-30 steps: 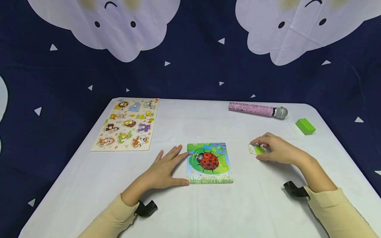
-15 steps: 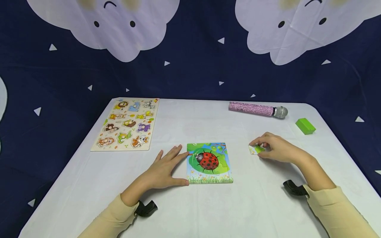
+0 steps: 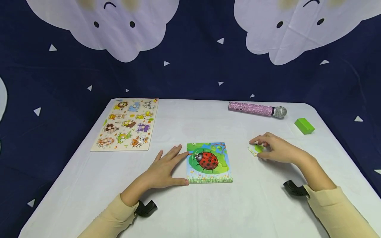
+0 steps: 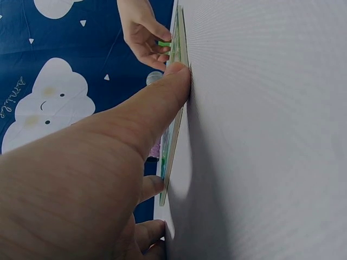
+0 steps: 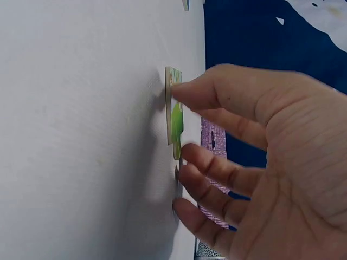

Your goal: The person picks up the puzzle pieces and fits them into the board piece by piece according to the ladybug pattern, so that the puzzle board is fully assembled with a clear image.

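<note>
A square ladybug puzzle (image 3: 209, 161) lies flat on the white table, mid-front in the head view. Spread at its left side is my left hand (image 3: 162, 171); thumb tip and index fingertip touch the puzzle's edge, as the left wrist view also shows. Further right, my right hand (image 3: 278, 150) holds a small puzzle piece (image 3: 259, 148), green with a white flowered border, between thumb and fingers. In the right wrist view the thumb is on the near end of this piece (image 5: 177, 123), close over the tabletop, and the other fingertips reach down to its far end.
A wooden animal peg puzzle (image 3: 134, 134) lies at the back left. Toward the back right are a pink glitter microphone (image 3: 251, 108) and a green block (image 3: 304, 126). Behind the table (image 3: 208, 211) hangs a dark blue cloth (image 3: 196, 76) with clouds.
The puzzle piece in my right hand has turned clockwise, its white border now slanting. The right hand has barely shifted. My left hand stays at the ladybug puzzle's edge.
</note>
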Available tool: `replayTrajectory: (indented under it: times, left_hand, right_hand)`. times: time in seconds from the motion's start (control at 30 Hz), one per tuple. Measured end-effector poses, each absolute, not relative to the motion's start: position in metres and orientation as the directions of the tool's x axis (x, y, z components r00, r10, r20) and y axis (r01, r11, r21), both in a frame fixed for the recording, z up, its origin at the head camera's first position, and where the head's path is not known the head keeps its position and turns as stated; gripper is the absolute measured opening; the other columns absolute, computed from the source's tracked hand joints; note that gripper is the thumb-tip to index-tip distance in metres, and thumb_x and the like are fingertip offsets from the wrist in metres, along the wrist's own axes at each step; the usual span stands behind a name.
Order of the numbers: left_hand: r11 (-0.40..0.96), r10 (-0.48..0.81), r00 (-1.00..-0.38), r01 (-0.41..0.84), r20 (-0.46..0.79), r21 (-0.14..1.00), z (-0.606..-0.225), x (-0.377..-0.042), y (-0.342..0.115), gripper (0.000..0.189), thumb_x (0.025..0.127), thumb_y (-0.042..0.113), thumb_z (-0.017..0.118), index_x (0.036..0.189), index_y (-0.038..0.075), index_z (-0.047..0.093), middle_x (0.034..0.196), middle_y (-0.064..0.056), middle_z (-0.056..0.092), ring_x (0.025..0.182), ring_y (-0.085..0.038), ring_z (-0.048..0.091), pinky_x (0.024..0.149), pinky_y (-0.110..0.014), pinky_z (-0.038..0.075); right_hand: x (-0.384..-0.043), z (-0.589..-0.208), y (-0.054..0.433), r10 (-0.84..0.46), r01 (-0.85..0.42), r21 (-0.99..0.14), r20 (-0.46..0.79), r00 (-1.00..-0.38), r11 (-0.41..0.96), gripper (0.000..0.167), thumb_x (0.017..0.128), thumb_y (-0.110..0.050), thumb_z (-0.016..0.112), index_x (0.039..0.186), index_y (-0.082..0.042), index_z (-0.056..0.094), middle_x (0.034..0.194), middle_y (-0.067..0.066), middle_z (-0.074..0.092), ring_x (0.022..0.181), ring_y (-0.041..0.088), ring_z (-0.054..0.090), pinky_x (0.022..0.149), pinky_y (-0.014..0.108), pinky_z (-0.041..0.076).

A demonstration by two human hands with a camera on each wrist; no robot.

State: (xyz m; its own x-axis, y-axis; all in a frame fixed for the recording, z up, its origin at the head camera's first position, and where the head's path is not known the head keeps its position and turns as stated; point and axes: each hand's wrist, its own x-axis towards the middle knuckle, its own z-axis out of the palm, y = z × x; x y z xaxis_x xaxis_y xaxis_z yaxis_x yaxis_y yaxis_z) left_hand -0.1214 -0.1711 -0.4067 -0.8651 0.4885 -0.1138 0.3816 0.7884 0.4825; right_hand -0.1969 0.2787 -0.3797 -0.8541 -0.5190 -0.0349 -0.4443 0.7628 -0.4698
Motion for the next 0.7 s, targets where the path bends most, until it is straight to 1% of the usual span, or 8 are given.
replayTrajectory:
  times: [0.17, 0.33, 0.47, 0.6, 0.7]
  left_hand:
    - [0.790, 0.489, -0.865, 0.384, -0.113, 0.478, -0.4071, -0.1217, -0.1712, 0.101, 0.087, 0.063, 0.082, 0.169, 0.026, 0.037, 0.182, -0.010, 0.017, 0.169, -0.035, 0.015, 0.133, -0.072, 0.004]
    - [0.794, 0.487, -0.866, 0.383, -0.115, 0.472, -0.4070, -0.1223, -0.1706, 0.101, 0.086, 0.064, 0.082, 0.169, 0.026, 0.037, 0.182, -0.010, 0.017, 0.169, -0.034, 0.015, 0.133, -0.071, 0.004]
    - [0.792, 0.489, -0.865, 0.387, -0.111, 0.471, -0.4071, -0.1224, -0.1704, 0.101, 0.086, 0.063, 0.082, 0.169, 0.025, 0.037, 0.181, -0.011, 0.018, 0.169, -0.035, 0.016, 0.133, -0.072, 0.005]
    - [0.789, 0.492, -0.865, 0.395, -0.101, 0.470, -0.4075, -0.1220, -0.1706, 0.101, 0.086, 0.063, 0.083, 0.168, 0.025, 0.038, 0.181, -0.012, 0.019, 0.168, -0.036, 0.018, 0.132, -0.073, 0.006]
    - [0.789, 0.492, -0.865, 0.395, -0.100, 0.470, -0.4077, -0.1219, -0.1705, 0.101, 0.086, 0.062, 0.083, 0.168, 0.025, 0.038, 0.181, -0.012, 0.019, 0.168, -0.036, 0.018, 0.132, -0.074, 0.006]
  right_hand:
    - [-0.1945, -0.3794, 0.2785, -0.452, -0.390, -0.420, -0.054, -0.891, 0.819, 0.056, 0.089, -0.037, 0.088, 0.134, -0.010, 0.069, 0.103, 0.005, 0.065, 0.090, 0.015, 0.054, 0.079, 0.034, 0.047]
    - [-0.1927, -0.3795, 0.2753, -0.389, -0.321, -0.403, -0.096, -0.916, 0.857, 0.065, 0.086, -0.046, 0.090, 0.131, -0.006, 0.068, 0.094, 0.003, 0.063, 0.081, 0.015, 0.052, 0.071, 0.032, 0.044]
    - [-0.1915, -0.3798, 0.2727, -0.354, -0.282, -0.407, -0.115, -0.928, 0.869, 0.062, 0.085, -0.047, 0.090, 0.129, -0.008, 0.068, 0.093, 0.002, 0.064, 0.079, 0.015, 0.054, 0.068, 0.032, 0.044]
    - [-0.1918, -0.3802, 0.2722, -0.354, -0.283, -0.408, -0.108, -0.929, 0.868, 0.057, 0.085, -0.043, 0.090, 0.126, -0.008, 0.070, 0.092, 0.001, 0.066, 0.081, 0.016, 0.055, 0.070, 0.032, 0.045]
    - [-0.1929, -0.3807, 0.2733, -0.371, -0.300, -0.417, -0.099, -0.923, 0.858, 0.055, 0.086, -0.037, 0.089, 0.127, -0.006, 0.070, 0.093, 0.002, 0.067, 0.081, 0.015, 0.056, 0.070, 0.032, 0.046]
